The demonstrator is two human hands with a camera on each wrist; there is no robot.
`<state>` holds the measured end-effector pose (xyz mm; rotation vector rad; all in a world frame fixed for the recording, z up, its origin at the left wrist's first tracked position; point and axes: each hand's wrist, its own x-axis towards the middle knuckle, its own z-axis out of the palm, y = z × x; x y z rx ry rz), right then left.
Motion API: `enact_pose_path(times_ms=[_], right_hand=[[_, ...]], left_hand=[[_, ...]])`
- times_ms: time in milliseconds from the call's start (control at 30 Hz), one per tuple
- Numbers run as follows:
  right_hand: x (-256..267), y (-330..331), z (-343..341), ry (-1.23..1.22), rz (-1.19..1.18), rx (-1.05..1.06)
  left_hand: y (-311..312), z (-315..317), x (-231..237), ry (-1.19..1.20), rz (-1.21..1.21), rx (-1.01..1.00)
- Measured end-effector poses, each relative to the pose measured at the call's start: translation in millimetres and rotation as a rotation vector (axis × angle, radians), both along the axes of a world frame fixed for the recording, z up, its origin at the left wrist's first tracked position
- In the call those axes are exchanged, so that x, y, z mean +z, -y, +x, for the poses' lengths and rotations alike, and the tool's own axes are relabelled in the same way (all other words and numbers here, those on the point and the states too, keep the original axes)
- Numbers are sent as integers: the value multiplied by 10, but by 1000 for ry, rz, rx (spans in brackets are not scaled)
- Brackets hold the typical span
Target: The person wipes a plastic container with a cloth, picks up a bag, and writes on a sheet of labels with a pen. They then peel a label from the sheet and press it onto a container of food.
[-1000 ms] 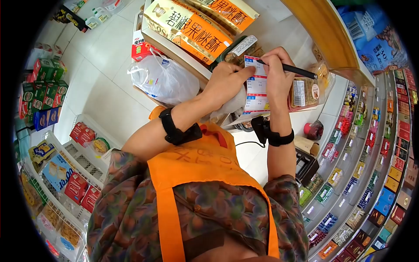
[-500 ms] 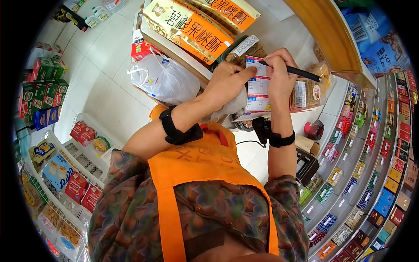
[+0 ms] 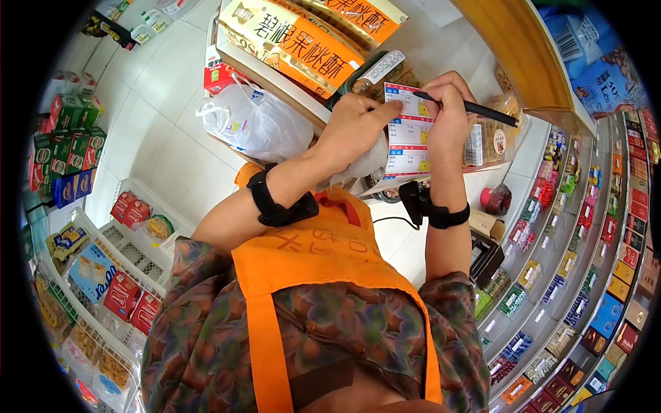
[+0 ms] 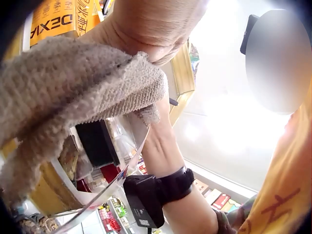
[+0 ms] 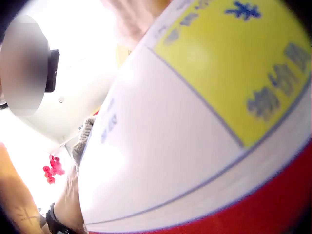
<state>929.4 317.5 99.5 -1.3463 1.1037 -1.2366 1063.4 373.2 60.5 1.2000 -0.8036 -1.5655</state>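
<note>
My left hand (image 3: 351,134) holds a sheet of price labels (image 3: 406,131), its thumb lying on the sheet's upper left part. Under that same hand bunches a grey cloth (image 3: 368,164), which fills much of the left wrist view as a thick knitted cloth (image 4: 73,87). My right hand (image 3: 449,117) grips a black pen (image 3: 490,113), whose tip is at the top label. Seen from the right wrist, the label sheet (image 5: 146,146) is close up, with a yellow corner and a red band.
Orange pastry bags (image 3: 296,48) stand in the bin beyond my left hand. A white plastic bag (image 3: 255,124) is to the left. Packaged snacks (image 3: 492,141) lie right of the sheet, below a wooden edge (image 3: 523,51). Stocked shelves (image 3: 585,227) curve along the right.
My right hand and the pen have shifted slightly right, and the pen tip has moved a little rightward across the top label. My left hand stays on the sheet.
</note>
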Motion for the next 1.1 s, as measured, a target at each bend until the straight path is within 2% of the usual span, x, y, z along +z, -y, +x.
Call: enact_pose_path(times_ms=[100,600,700,800,1100], right_hand=[[31,-11,33,-98,-3,-62],[-35,-34,74,-230,-72,-67],[-32,-25,27,-125,17,-23],[-11,-38,64,-224,-20,-35],[-32,-17,68,-230,-38,-44]], left_hand=[[6,10,-12,6,-1,-17],[-14,25,4,30,-33,-20],[-15,11,6,14,-36,0],[-10,15,-18,21,-52,-11],[-2,13,-50,35,-42,-12]])
